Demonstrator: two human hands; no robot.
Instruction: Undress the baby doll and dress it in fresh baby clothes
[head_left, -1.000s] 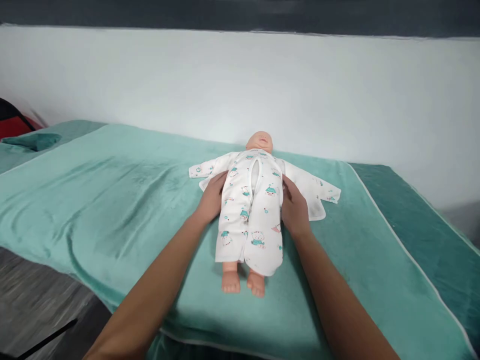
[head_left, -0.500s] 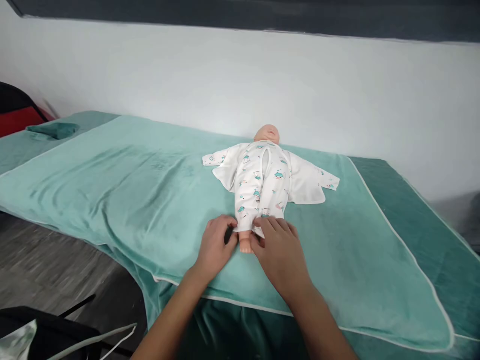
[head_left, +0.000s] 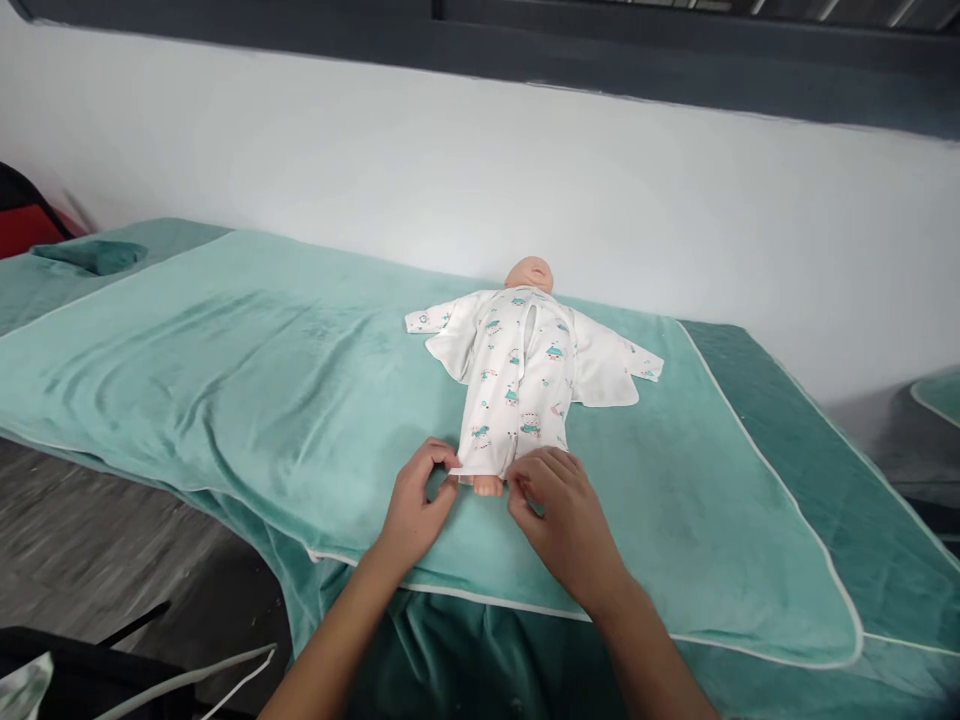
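A baby doll [head_left: 529, 272] lies on its back on the green sheet, head toward the wall, in white baby pants [head_left: 517, 380] printed with small animals. A white baby shirt [head_left: 607, 360] spreads out on both sides of it, sleeves outstretched. My left hand [head_left: 421, 500] pinches the hem of the pant leg on the left between thumb and fingers. At the other leg's hem my right hand [head_left: 559, 510] is closed in a pinch on the cloth. One foot [head_left: 488, 486] shows its toes below the hem; the other is hidden by my right hand.
A light green sheet [head_left: 712, 520] covers a bed with a darker green cover [head_left: 795, 430]. Behind stands a white wall [head_left: 375, 150]. A face hole [head_left: 94, 257] is at the far left. A pale cable [head_left: 187, 680] and dark chair-like object lie lower left.
Both hands moved from the sides of the doll's thighs down to the pant hems. The pant leg on the left now reaches lower, covering more of the foot.
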